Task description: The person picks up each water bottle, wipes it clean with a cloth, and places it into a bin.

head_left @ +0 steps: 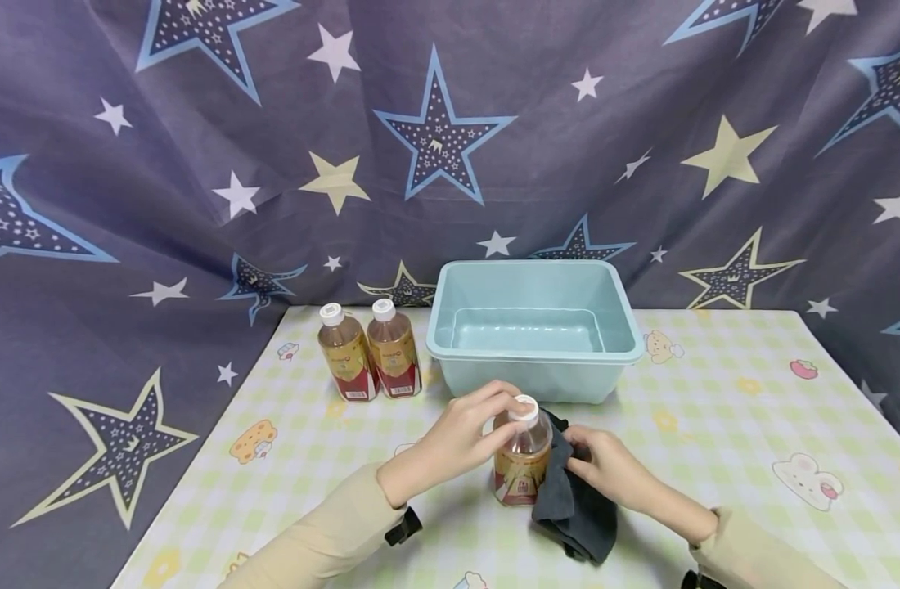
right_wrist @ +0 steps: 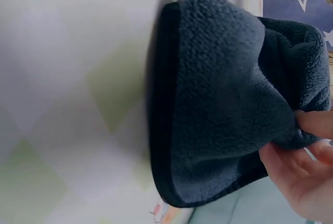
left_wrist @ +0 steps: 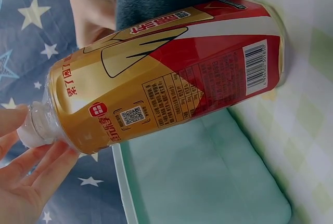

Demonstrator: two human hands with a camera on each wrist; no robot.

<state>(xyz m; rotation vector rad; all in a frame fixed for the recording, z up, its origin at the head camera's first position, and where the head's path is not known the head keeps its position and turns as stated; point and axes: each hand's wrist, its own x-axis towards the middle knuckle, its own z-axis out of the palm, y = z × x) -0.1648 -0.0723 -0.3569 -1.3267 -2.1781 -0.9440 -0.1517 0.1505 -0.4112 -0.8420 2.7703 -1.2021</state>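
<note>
A clear bottle [head_left: 522, 466] with a gold and red label and a white cap stands upright on the table in the head view. My left hand [head_left: 470, 429] grips it at the cap and neck, fingers on one side and thumb on the other. In the left wrist view the bottle [left_wrist: 171, 73] shows its barcode and printed panel. My right hand [head_left: 614, 468] pinches a dark grey cloth [head_left: 578, 511] against the bottle's right side. Folded and fuzzy, the cloth [right_wrist: 223, 89] hangs down from thumb and fingers in the right wrist view.
Behind the bottle stands a light blue plastic basin [head_left: 531, 372]. Two similar bottles, a left one [head_left: 347, 356] and a right one [head_left: 394, 352], stand side by side left of the basin. A checked cloth [head_left: 722, 458] covers the table, and a starry curtain [head_left: 538, 164] hangs behind.
</note>
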